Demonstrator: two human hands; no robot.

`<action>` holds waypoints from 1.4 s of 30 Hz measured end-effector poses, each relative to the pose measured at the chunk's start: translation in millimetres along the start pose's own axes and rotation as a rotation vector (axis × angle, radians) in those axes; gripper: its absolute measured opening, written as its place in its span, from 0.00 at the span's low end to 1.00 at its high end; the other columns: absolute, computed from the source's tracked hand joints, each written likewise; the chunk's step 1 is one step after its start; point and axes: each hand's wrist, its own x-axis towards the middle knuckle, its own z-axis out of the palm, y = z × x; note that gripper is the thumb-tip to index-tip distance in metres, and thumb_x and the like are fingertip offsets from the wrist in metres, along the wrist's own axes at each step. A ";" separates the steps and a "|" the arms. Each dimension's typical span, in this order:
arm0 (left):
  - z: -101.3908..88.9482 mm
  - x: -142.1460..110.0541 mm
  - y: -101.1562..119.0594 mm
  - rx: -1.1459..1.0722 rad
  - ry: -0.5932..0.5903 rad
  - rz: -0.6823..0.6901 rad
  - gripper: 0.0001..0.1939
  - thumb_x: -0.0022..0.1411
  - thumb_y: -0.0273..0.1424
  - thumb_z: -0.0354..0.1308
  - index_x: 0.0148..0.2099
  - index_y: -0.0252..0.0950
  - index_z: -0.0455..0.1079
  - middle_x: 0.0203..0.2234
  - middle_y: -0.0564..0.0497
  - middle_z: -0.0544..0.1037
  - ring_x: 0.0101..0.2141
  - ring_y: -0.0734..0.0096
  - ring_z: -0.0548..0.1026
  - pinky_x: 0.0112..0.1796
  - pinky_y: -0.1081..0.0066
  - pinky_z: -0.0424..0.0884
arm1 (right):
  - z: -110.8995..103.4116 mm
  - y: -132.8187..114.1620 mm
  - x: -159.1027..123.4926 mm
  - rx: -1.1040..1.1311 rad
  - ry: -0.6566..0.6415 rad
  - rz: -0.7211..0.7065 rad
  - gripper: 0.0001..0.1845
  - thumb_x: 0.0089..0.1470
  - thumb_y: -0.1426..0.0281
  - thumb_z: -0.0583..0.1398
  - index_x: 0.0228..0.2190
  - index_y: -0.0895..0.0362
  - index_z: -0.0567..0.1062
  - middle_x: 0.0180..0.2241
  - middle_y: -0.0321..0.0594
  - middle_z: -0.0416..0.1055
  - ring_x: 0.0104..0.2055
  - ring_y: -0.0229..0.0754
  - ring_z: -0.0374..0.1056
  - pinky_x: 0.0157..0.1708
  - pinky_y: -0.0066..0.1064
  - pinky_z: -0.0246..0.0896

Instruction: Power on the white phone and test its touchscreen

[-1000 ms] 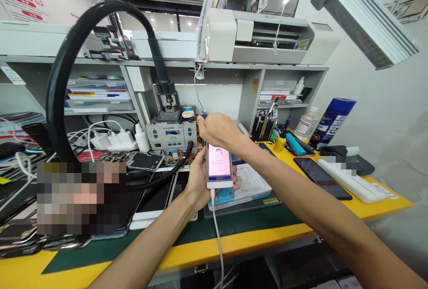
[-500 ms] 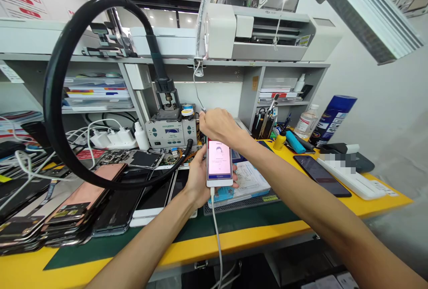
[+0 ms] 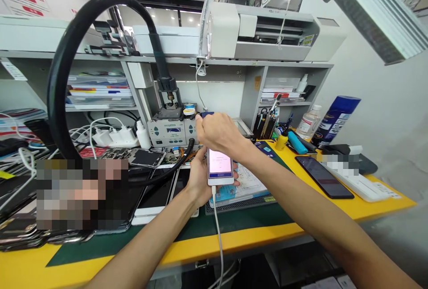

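Note:
My left hand point(image 3: 199, 177) is wrapped round a white smartphone point(image 3: 220, 181), its thumb on the left edge and fingertips on the right. The phone stands tilted up, and its lit screen shows a pale pink page with a dark blue bar at the bottom. A white charging cable point(image 3: 217, 226) is plugged into its lower edge and hangs over the bench edge. Across the upper part of the phone lies my right hand point(image 3: 219, 132), fingers curled in. It hides the phone's top, and whatever its fingertips hold is out of sight.
Stacks of phones and screens point(image 3: 160, 189) lie on the left. Behind them stands a hot-air station point(image 3: 172, 132) with a thick black hose point(image 3: 62, 66). At right are a dark phone point(image 3: 324, 177), a white bar-shaped device point(image 3: 354, 182), a clear bottle point(image 3: 309, 121) and a blue spray can point(image 3: 337, 119).
My right hand has come slightly lower over the phone, covering more of its screen. My left hand keeps its hold. The whole view has shifted a little.

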 end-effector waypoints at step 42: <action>20.6 -13.4 -13.3 -0.029 0.014 0.334 0.24 0.70 0.35 0.42 0.62 0.38 0.69 0.38 0.48 0.83 0.40 0.49 0.81 0.38 0.56 0.79 | -61.3 -22.9 -35.2 -0.064 0.154 -0.139 0.38 0.67 0.55 0.42 0.63 0.75 0.58 0.68 0.60 0.54 0.72 0.58 0.45 0.71 0.53 0.31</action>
